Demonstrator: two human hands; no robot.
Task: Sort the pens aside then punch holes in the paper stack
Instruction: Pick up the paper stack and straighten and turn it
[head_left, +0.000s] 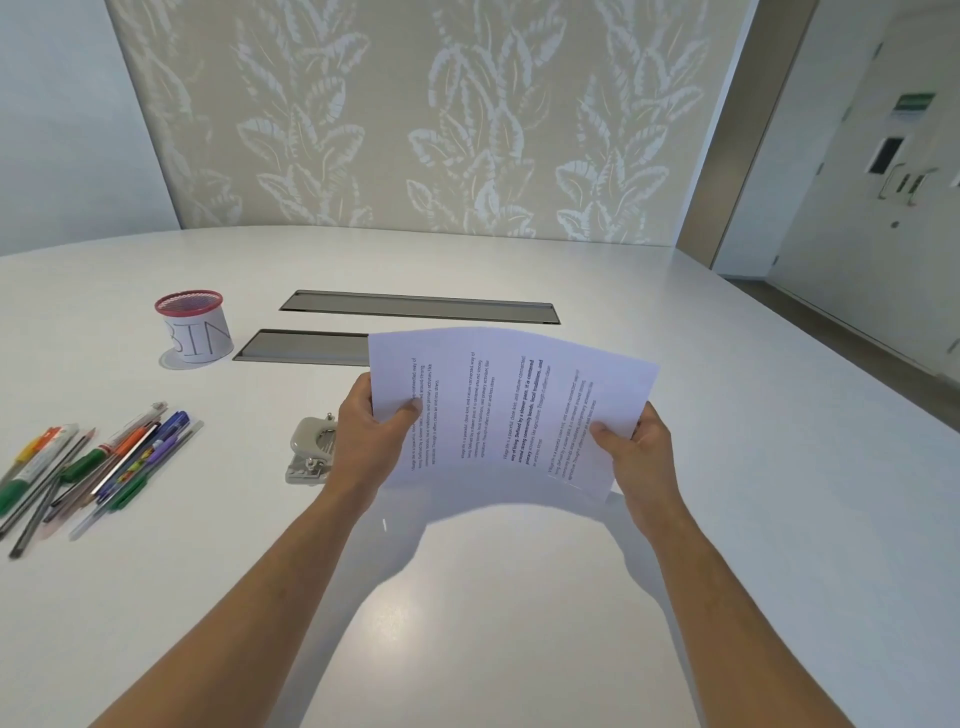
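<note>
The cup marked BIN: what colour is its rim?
The rim of the cup is red, above a white paper label. The head view shows it.

**Around the white table**

A red mesh cup (193, 327) wrapped in paper lettered "BIN" stands far left on the white table (519, 597). Two grey cable hatches (420, 307) sit mid-table. Behind hangs leaf-patterned wallpaper (415, 114); a doorway (883, 156) opens right.

a white table (519, 623) carries everything. left of the left hand (371, 441), just beside it, sits a grey punch (310, 451). further left lies a heap of pens (93, 467). beyond them stands a red-rimmed cup (195, 327) marked "bin". two flaps (421, 307) are set in the tabletop beyond the hands.
</note>
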